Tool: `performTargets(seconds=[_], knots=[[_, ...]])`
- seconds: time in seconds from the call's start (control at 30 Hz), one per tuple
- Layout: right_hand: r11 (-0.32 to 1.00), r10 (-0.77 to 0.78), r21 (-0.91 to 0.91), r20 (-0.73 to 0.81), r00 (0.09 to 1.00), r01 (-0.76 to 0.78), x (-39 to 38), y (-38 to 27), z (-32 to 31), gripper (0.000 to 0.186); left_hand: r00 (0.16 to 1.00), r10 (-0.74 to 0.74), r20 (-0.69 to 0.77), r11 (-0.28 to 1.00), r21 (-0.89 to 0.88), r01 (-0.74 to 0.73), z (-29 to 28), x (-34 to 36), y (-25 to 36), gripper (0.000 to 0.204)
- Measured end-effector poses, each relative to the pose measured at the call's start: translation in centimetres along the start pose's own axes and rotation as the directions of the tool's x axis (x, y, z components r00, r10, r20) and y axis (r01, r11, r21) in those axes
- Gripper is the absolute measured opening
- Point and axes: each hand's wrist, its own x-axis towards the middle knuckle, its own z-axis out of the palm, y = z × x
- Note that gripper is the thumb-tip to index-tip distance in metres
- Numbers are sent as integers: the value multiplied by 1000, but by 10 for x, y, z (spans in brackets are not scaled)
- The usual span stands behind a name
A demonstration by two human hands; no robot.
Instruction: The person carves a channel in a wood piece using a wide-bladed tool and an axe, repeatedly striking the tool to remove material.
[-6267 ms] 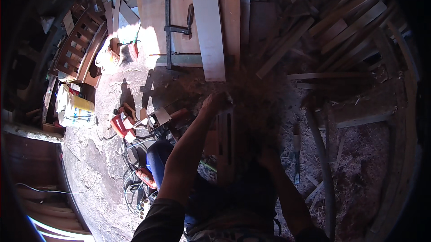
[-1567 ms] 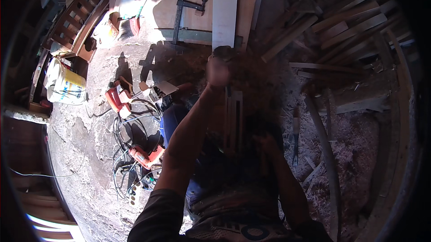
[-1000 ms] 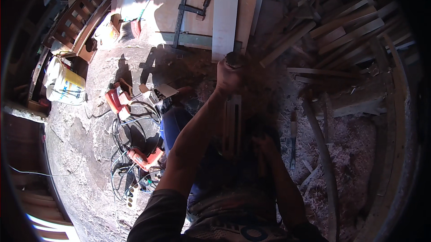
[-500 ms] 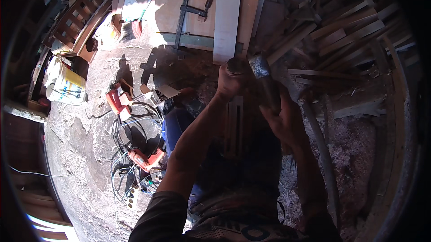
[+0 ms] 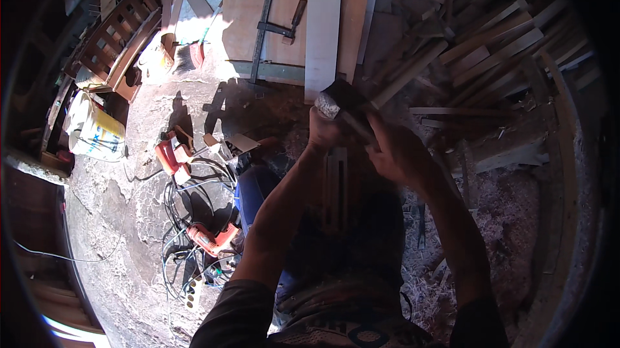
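Observation:
My right hand (image 5: pixel 394 154) is wrapped round the handle of a hammer (image 5: pixel 342 94). Its dark, blocky head, with a pale worn striking face, is directly above my left fist in this view; whether it touches cannot be told. My left hand (image 5: pixel 323 131) is closed round a dark, round-topped tool, now hidden under the hammer head and fingers. Below that fist, a narrow wooden piece with a long dark slot (image 5: pixel 334 186) lies between my legs in shadow. Just beyond the left hand is the near end of a long pale board (image 5: pixel 323 31).
A bar clamp (image 5: pixel 278 28) lies on wooden panels ahead. Left on the floor are a red power tool (image 5: pixel 173 154), an orange drill (image 5: pixel 213 238), tangled cords and a yellow-white bucket (image 5: pixel 97 125). Stacked wood offcuts (image 5: pixel 478 57) fill the right, with shavings (image 5: pixel 478 251) nearer.
The hammer has swung left and its head has turned, going from right of my left fist to over it. My right hand moved up and left; my left hand stays closed near the board's end.

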Motion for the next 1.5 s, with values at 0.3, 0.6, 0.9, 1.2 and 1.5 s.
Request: performTargets(seconds=[0.3, 0.6, 0.9, 1.2, 1.5], knots=[[911, -180, 62, -830, 528, 408, 32, -59, -79, 65, 948, -319, -13, 941, -126, 315, -7, -6, -5, 23], [999, 23, 40, -94, 995, -19, -15, 12, 31, 63, 957, -290, -6, 957, 16, 290, -17, -20, -7, 17], [832, 232, 536, -102, 967, -143, -70, -1, 19, 64, 967, -254, 31, 963, 100, 250, -10, -9, 30, 10], [724, 361, 644, -47, 932, -248, -74, 5, 31, 65, 954, -299, 2, 954, 38, 299, 0, 7, 21, 16], [745, 358, 606, -12, 933, -279, -80, 10, 45, 68, 951, -310, -4, 943, -128, 307, -2, -3, 21, 9]])
